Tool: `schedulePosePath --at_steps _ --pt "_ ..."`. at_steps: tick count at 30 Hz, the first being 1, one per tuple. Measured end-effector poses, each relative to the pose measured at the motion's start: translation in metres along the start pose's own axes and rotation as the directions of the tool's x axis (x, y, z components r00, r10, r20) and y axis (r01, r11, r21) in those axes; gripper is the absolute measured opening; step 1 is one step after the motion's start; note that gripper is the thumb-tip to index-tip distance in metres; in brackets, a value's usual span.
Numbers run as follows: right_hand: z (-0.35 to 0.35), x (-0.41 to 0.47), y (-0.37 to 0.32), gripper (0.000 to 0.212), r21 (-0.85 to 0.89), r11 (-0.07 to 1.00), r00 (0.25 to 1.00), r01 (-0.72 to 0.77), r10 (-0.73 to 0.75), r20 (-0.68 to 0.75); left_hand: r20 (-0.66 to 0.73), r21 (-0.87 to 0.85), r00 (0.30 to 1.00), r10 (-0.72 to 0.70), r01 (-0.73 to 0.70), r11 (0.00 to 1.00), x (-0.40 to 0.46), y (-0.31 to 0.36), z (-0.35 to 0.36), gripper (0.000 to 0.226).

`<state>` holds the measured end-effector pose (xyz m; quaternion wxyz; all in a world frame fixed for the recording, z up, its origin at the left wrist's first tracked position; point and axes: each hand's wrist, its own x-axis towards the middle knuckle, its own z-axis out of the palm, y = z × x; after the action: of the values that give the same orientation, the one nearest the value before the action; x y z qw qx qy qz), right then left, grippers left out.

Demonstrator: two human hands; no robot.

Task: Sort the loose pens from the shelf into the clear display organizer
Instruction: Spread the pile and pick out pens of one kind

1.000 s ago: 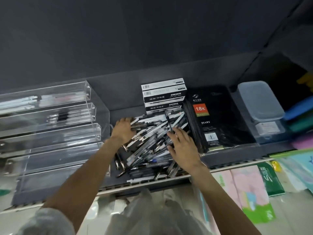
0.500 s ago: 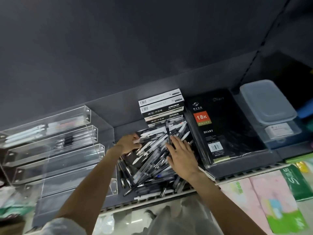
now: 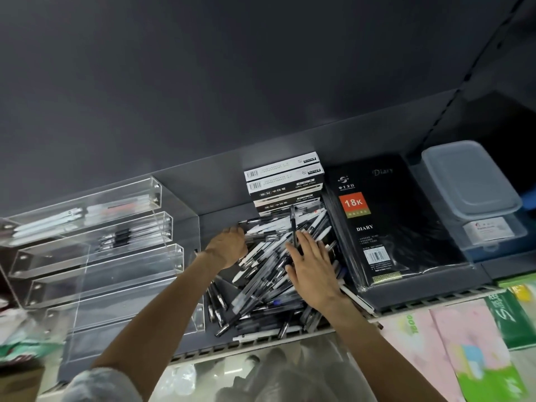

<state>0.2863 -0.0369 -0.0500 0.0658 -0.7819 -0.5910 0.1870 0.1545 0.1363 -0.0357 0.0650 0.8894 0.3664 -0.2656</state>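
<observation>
A: Where do we find the loose pens (image 3: 269,274)?

B: Heaped mid-shelf, just right of the clear display organizer (image 3: 95,256). Our right hand (image 3: 313,268) lies flat on the heap, fingers spread wide, with one dark pen (image 3: 293,224) upright between them. Our left hand (image 3: 229,246) curls round pens at the heap's far left.

A: And progress?

B: We judge it early: only the two far tiers hold pens; the nearer tiers look empty.

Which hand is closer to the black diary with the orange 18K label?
The right hand. It lies flat on the pen pile right beside the black diary. The left hand is at the pile's far left side, nearer the clear organizer.
</observation>
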Motion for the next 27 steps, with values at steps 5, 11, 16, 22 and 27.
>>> schedulePosePath --at_steps 5,11,16,22,27 --pt "-0.001 -0.001 -0.003 0.054 0.018 1.0 1.0 -0.008 0.008 -0.02 -0.049 0.02 0.999 0.023 -0.022 1.0 -0.005 -0.001 -0.014 0.028" --pt "0.0 0.0 -0.004 0.057 0.019 1.0 1.0 -0.021 0.021 -0.015 -0.092 0.185 0.994 0.067 -0.049 0.982 -0.016 -0.005 -0.055 0.024" --pt "-0.005 -0.001 -0.003 0.049 0.13 0.991 0.984 0.027 -0.004 -0.176 0.012 -0.113 0.999 0.03 -0.029 0.993 -0.047 -0.014 -0.087 0.03" --pt "-0.043 0.003 -0.021 0.042 0.686 0.726 0.983 0.056 0.081 -0.166 0.003 -0.945 0.998 0.07 0.026 -0.326 -0.099 0.0 -0.052 0.028" --pt "-0.081 0.014 -0.048 0.045 0.927 0.371 0.996 -0.042 -0.06 0.069 0.031 -0.804 0.998 0.05 0.055 -0.592 -0.122 0.043 -0.037 0.022"
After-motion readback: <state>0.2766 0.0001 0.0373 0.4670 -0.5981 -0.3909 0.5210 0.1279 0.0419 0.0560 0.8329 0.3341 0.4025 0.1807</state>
